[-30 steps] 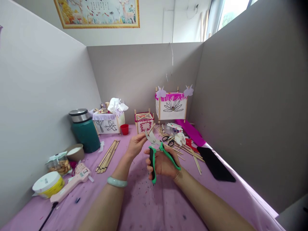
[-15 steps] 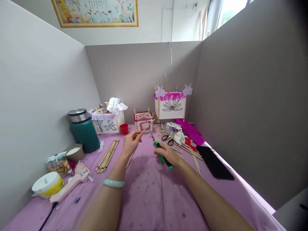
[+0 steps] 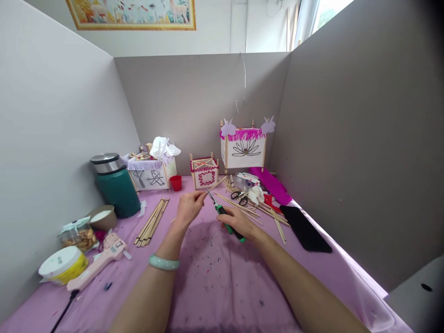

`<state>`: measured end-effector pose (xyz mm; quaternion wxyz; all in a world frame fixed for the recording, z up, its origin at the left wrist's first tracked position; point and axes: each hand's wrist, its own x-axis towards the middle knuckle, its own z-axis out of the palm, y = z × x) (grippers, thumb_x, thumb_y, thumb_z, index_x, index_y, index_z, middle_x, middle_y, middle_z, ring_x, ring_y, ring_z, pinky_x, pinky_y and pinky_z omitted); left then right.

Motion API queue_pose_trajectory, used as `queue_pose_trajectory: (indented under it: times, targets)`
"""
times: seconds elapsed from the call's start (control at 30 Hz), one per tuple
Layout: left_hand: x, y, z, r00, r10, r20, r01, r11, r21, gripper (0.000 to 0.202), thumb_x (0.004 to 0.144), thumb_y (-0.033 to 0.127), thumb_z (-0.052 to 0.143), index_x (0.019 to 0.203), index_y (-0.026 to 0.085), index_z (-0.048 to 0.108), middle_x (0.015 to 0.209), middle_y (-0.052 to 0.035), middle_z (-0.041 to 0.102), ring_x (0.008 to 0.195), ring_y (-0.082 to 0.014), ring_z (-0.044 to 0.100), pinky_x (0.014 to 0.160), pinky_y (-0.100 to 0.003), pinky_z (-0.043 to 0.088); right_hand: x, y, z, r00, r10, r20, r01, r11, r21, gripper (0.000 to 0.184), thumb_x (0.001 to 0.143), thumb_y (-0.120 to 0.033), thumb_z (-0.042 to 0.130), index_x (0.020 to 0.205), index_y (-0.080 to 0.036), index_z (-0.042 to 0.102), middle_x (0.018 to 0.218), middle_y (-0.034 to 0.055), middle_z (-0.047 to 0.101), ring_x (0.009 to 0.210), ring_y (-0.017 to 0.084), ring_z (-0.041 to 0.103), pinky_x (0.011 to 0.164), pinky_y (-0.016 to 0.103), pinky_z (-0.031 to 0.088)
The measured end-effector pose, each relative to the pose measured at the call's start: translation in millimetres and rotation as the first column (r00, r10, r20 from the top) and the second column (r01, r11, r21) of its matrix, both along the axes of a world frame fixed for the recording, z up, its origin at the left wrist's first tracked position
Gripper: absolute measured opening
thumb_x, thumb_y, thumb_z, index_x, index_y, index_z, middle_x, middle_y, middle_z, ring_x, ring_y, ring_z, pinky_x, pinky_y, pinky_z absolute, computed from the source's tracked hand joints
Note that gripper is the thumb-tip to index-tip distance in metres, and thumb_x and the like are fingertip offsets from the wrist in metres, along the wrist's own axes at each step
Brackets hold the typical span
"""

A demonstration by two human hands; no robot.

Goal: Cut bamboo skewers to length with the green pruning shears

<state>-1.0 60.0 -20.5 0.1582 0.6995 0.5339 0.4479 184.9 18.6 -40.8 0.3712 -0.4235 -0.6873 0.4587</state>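
My left hand (image 3: 189, 208) pinches a thin wooden stick (image 3: 217, 183) that runs up and right toward a small lantern frame with red trim (image 3: 204, 172). My right hand (image 3: 239, 222) is wrapped round the green handles of a pair of cutters (image 3: 225, 219), whose blades point up-left and meet the stick close to my left fingertips. Both hands hover just above the purple table cover (image 3: 215, 277). A pale green bangle sits on my left wrist.
A bundle of sticks (image 3: 152, 222) lies to the left, with a green flask (image 3: 116, 185), a pink glue gun (image 3: 99, 261) and tubs beyond. Loose sticks, black scissors (image 3: 239, 196), a black phone (image 3: 305, 229) and a larger lantern (image 3: 244, 148) lie to the right. Grey partitions enclose the table.
The cutters went from held upright with handles spread to lowered with handles squeezed together. The blades now sit at the stick near my left fingers. The view tilted down slightly.
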Motion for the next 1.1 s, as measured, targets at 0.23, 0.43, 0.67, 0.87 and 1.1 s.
queue_pose_trajectory:
  times: [0.23,0.43,0.67,0.87,1.1]
  targets:
    - [4,-6,6.6,0.993,0.017,-0.118,-0.016,1.0,0.013,0.032,0.085,0.039,0.05,0.08,0.019,0.074,0.062,-0.002,0.065,0.06,-0.0135,0.055,0.058,-0.023,0.034,-2,-4,6.0,1.0,-0.009,0.003,0.009,1.0,-0.009,0.019,0.075,-0.035,0.057,0.069,-0.019,0.048,0.061,-0.0047,0.047,0.057,0.011,0.045,0.054,0.024,0.033]
    - [5,-10,12.6,0.982,0.03,-0.185,-0.036,0.999,-0.028,0.029,0.087,0.036,0.049,0.084,0.021,0.074,0.063,-0.0015,0.066,0.061,-0.0132,0.055,0.058,-0.022,0.033,-2,-5,7.5,1.0,0.008,-0.009,-0.008,1.0,-0.025,0.019,0.075,-0.035,0.056,0.069,-0.019,0.048,0.061,-0.005,0.046,0.057,0.011,0.045,0.054,0.023,0.033]
    - [6,-6,13.8,0.966,0.033,-0.255,-0.048,0.997,-0.054,0.029,0.088,0.034,0.047,0.084,0.021,0.073,0.062,-0.0022,0.065,0.061,-0.0139,0.055,0.059,-0.022,0.033,-2,-5,9.0,1.0,0.015,-0.021,-0.016,0.999,-0.04,0.018,0.075,-0.034,0.056,0.069,-0.018,0.049,0.062,-0.0044,0.047,0.058,0.011,0.046,0.055,0.023,0.034]
    - [7,-5,15.2,0.96,0.029,-0.279,-0.051,0.996,-0.072,0.03,0.088,0.033,0.045,0.087,0.021,0.072,0.061,-0.0022,0.065,0.062,-0.0145,0.056,0.058,-0.023,0.033,-1,-6,9.0,0.999,0.021,-0.033,-0.023,0.998,-0.053,0.02,0.075,-0.036,0.056,0.07,-0.018,0.05,0.063,-0.0042,0.047,0.059,0.011,0.047,0.055,0.023,0.033]
    - [6,-4,15.9,0.953,0.032,-0.301,-0.062,0.994,-0.09,0.032,0.088,0.036,0.045,0.089,0.021,0.073,0.064,-0.0028,0.066,0.064,-0.0154,0.057,0.058,-0.023,0.034,0,-5,8.4,0.999,0.027,-0.026,-0.028,0.999,-0.042,0.02,0.076,-0.037,0.056,0.07,-0.018,0.051,0.063,-0.0043,0.047,0.059,0.011,0.045,0.056,0.023,0.032]
